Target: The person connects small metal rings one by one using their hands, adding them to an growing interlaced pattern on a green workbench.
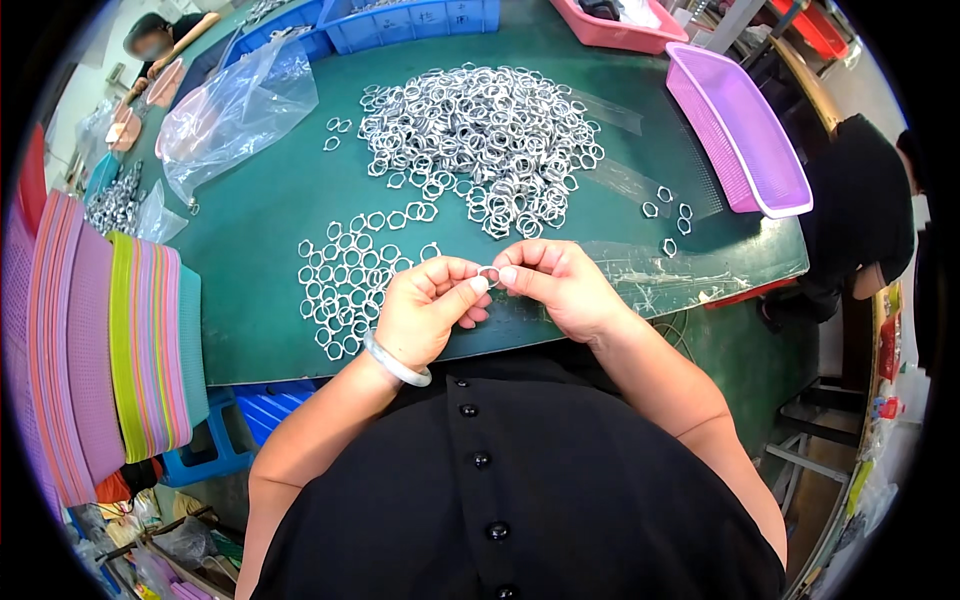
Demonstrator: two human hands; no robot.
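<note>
Between my two hands is one small silvery metal ring, held up just above the table's near edge. My left hand, with a pale bangle on its wrist, pinches the ring's left side between thumb and fingers. From the other side my right hand grips it with thumb and forefinger. Left of my left hand, similar rings lie spread flat in a single layer. A large heap of the same rings is piled farther back in the middle.
A purple plastic basket sits at the table's right edge, with several loose rings nearby. Blue bins and a pink tray stand at the back. A clear plastic bag lies back left. Stacked colourful baskets rise at left. Other people are beyond.
</note>
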